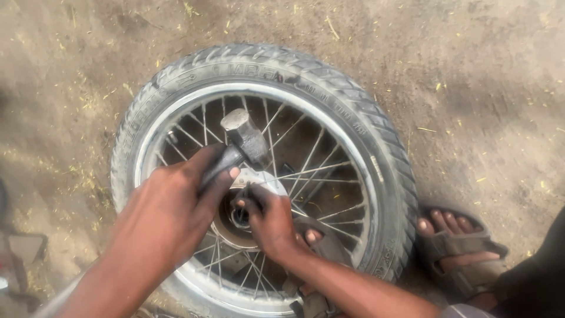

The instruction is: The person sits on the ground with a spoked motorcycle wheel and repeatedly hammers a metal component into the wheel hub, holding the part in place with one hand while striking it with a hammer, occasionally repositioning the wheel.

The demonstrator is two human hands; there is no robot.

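A spoked motorcycle wheel with a black tyre (376, 147) lies flat on dirt ground. My left hand (170, 212) grips the dark handle of a hammer; its grey metal head (244, 138) is raised over the spokes just above the hub (235, 227). My right hand (271, 221) is closed around a small dark tool standing in the centre of the hub. What kind of tool it is stays hidden by the fingers. The shiny rim (200, 94) circles both hands.
A sandalled foot (456, 244) rests on the ground against the tyre's right side. Toes of another foot (313, 237) show through the spokes by my right wrist. Dark blurred objects (17, 253) sit at the left edge. Straw bits litter the dirt.
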